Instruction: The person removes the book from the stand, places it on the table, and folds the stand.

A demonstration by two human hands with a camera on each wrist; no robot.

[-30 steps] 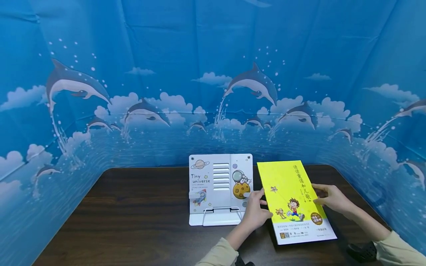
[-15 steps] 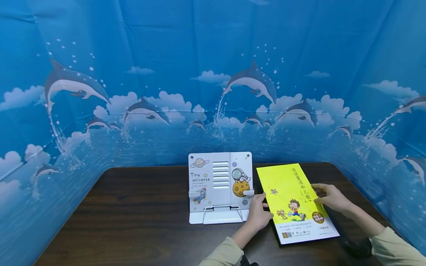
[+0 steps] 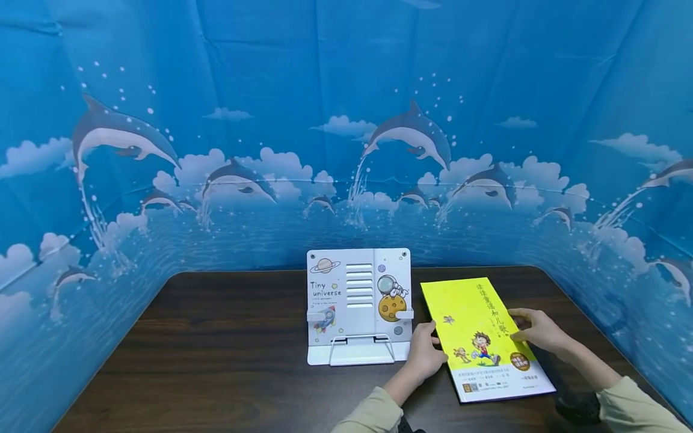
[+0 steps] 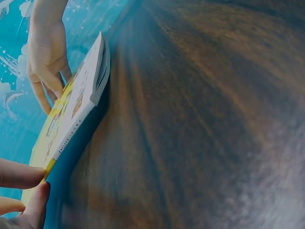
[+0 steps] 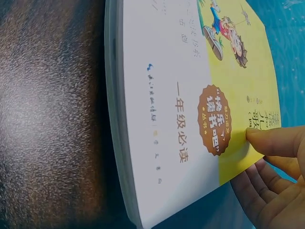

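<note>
A yellow and white children's book [image 3: 482,337] lies front cover up, low over the right part of the table. My left hand [image 3: 425,352] pinches its spine edge between thumb and fingers, as the left wrist view shows close up at the yellow spine [image 4: 49,167]. Across from it, my right hand [image 3: 541,331] grips the opposite edge, thumb on the cover and the other fingers underneath. The right wrist view shows that thumb [image 5: 274,141] beside the brown round badge [image 5: 214,120]. To the left of the book stands a white bookstand [image 3: 357,300] printed with planets and an astronaut.
The bookstand has a wire foot [image 3: 361,352] at its front and small page clips at its sides. Dark wood makes up the table [image 3: 216,361]. Behind and around it hangs a blue dolphin-print cloth [image 3: 260,120].
The book has come down and slightly toward me and to the right, with both hands still holding its edges. The bookstand stays where it was.
</note>
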